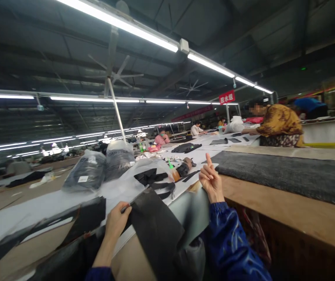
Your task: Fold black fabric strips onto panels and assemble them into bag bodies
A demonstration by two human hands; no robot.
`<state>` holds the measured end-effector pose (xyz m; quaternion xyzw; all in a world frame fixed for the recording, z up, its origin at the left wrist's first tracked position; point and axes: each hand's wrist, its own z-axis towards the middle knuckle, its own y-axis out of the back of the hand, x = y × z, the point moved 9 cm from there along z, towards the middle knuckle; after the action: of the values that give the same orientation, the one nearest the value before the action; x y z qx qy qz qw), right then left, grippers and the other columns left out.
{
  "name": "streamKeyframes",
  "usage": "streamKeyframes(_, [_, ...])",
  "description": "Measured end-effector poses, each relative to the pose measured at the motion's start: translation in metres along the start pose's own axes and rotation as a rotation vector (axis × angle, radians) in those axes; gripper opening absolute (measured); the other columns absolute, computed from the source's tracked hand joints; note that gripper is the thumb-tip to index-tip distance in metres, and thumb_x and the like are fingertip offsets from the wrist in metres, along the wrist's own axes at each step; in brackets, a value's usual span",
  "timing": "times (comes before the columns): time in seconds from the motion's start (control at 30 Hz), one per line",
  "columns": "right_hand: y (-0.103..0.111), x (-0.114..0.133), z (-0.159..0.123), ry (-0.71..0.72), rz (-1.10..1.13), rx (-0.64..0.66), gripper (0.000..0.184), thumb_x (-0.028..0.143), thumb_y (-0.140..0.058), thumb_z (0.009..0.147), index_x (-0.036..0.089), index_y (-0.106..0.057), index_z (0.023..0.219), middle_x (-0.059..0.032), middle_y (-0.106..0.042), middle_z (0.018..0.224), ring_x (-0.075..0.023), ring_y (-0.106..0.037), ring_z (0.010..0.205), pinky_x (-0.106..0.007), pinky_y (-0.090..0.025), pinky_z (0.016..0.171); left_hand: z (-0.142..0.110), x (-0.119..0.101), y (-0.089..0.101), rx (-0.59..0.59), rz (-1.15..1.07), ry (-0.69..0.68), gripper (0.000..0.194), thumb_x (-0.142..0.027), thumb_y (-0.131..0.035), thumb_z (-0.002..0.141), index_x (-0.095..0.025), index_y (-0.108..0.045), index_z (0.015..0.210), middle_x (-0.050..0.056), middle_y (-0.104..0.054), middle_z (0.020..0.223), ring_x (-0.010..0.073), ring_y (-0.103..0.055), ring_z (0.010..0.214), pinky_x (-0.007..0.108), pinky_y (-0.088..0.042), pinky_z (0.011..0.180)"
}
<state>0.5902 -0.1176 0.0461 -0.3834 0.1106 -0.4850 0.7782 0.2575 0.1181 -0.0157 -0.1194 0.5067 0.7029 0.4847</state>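
Along a workshop's white tabletop (47, 207), dark material (89, 214) lies at the near left, while two plastic bags (85, 171) packed with something dark stand side by side farther back, a position that probably keeps their bulk out of the worker's way. The left hand (117, 223), thumb and fingers closed in a pinch, grips the upper left edge of a black panel (158, 230), seemingly to steady that corner as the rest slopes toward the body; a small dark item shows at the fingertips, too little of it visible to say whether it is a tool or part of the panel. The panel sits front and center, within easy reach of both hands. Just beyond it, loose black pieces (147, 176) lie about clear plastic, near a green-tipped bottle (175, 174) apparently placed for convenient access. The right hand (211, 181), emerging from a blue sleeve (232, 238), is raised apart from the panel, index finger extended upward and the others curled; nothing shows in its grasp, though whether the curled fingers enclose anything cannot be told. Farther right, a long dark sheet (273, 171) lies flat, perhaps to keep its length smooth, as a co-worker (281, 121) in a patterned top leans forward beyond it.
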Motion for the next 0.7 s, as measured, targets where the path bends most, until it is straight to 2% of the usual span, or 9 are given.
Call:
streamKeyframes(0.13, [0.008,-0.069,-0.048,-0.301,-0.211,0.009,0.041,0.028,-0.072,0.08,0.023,-0.063,0.12,0.0085,-0.033,0.057,-0.006,-0.025,0.043,-0.017,-0.031,0.039,-0.005,-0.012,0.004,-0.011,-0.045,-0.002,0.01,-0.024,-0.055,0.075,-0.019,-0.064,0.075,0.005,-0.07,0.079,0.0253,-0.064,0.083,0.032,-0.043,0.077])
streamKeyframes(0.23, [0.022,-0.111,-0.076,-0.442,-0.521,0.001,0.04,0.04,-0.074,0.079,0.019,-0.067,0.112,0.0055,-0.043,0.058,-0.0058,-0.031,0.044,-0.019,-0.03,0.041,-0.007,-0.016,0.006,-0.039,-0.085,0.006,0.008,-0.019,-0.057,0.075,-0.019,-0.065,0.073,0.003,-0.07,0.077,0.0228,-0.064,0.082,0.031,-0.043,0.077])
streamKeyframes(0.33, [0.019,-0.123,-0.085,-0.36,-0.935,0.007,0.047,0.051,-0.075,0.074,0.017,-0.069,0.106,-0.0018,-0.061,0.07,-0.0127,-0.051,0.057,-0.026,-0.044,0.054,-0.012,-0.017,0.01,-0.091,-0.145,0.017,0.008,-0.016,-0.059,0.075,-0.019,-0.066,0.072,0.003,-0.071,0.076,0.0214,-0.064,0.081,0.031,-0.044,0.078])
streamKeyframes(0.43, [-0.005,-0.117,-0.09,-0.182,-1.251,0.076,0.05,0.055,-0.071,0.074,0.018,-0.069,0.107,-0.0076,-0.069,0.092,-0.0207,-0.061,0.077,-0.035,-0.051,0.074,-0.015,-0.02,0.025,-0.18,-0.23,0.038,0.008,-0.013,-0.063,0.072,-0.019,-0.066,0.069,0.001,-0.071,0.074,0.0198,-0.064,0.08,0.03,-0.045,0.079])
streamKeyframes(0.53, [-0.021,-0.105,-0.095,-0.106,-1.338,0.105,0.046,0.054,-0.065,0.08,0.02,-0.068,0.11,-0.009,-0.069,0.101,-0.0232,-0.063,0.085,-0.038,-0.05,0.082,-0.006,-0.017,0.066,-0.356,-0.328,0.096,0.007,-0.013,-0.067,0.07,-0.019,-0.066,0.068,0.001,-0.07,0.073,0.0201,-0.063,0.08,0.032,-0.045,0.081])
streamKeyframes(0.6, [-0.026,-0.096,-0.096,-0.083,-1.349,0.097,0.044,0.053,-0.065,0.081,0.02,-0.067,0.111,-0.0092,-0.069,0.103,-0.0242,-0.063,0.088,-0.04,-0.049,0.087,0.003,-0.004,0.11,-0.55,-0.405,0.156,0.003,-0.015,-0.065,0.075,-0.017,-0.066,0.076,0.005,-0.07,0.083,0.0211,-0.062,0.088,0.035,-0.044,0.087])
streamKeyframes(0.7, [-0.042,-0.09,-0.096,-0.024,-1.368,0.148,0.04,0.05,-0.063,0.084,0.021,-0.066,0.112,-0.0086,-0.069,0.103,-0.0233,-0.063,0.088,-0.04,-0.048,0.088,0.008,0.029,0.173,-0.831,-0.565,0.23,0.013,-0.017,-0.057,0.085,-0.013,-0.062,0.096,0.01,-0.065,0.103,0.0212,-0.059,0.099,0.04,-0.043,0.093])
